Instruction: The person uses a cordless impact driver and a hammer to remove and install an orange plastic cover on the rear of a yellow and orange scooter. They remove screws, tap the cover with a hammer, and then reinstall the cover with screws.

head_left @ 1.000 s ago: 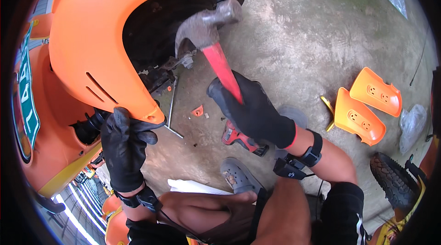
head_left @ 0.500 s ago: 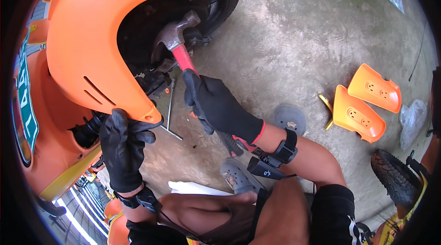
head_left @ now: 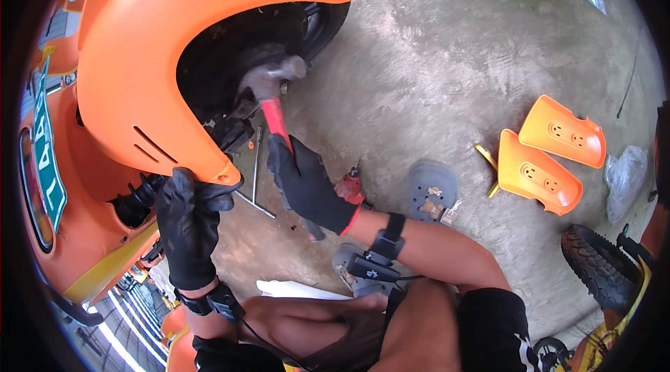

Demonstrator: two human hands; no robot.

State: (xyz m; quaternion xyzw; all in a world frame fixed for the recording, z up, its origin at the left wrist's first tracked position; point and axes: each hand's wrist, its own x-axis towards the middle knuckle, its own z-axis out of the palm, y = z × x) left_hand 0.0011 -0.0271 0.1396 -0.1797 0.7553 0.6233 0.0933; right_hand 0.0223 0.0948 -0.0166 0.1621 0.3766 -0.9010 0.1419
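An orange plastic mudguard (head_left: 132,72) of a vehicle curves over a dark wheel (head_left: 331,26) at the upper left. Its narrow lower tip is gripped by my left hand (head_left: 187,225), in a black glove, with the thumb along the tip's lower edge. My right hand (head_left: 310,183), gloved alike, is closed round the red handle of a claw hammer (head_left: 275,115). The hammer's metal head, smeared by motion, is next to the dark parts under the mudguard. Whether it touches them I cannot tell.
A metal T-handle wrench (head_left: 256,173) and a red power tool (head_left: 350,187) lie on the concrete floor. Grey clogs (head_left: 431,187) are near my legs. To the right are two orange plastic covers (head_left: 564,136), a clear plastic bag (head_left: 624,183) and a knobbly tyre (head_left: 599,264).
My right hand and the hammer have moved lower and slightly left, uncovering the red power tool. My left hand keeps its hold on the mudguard tip. The view has shifted slightly.
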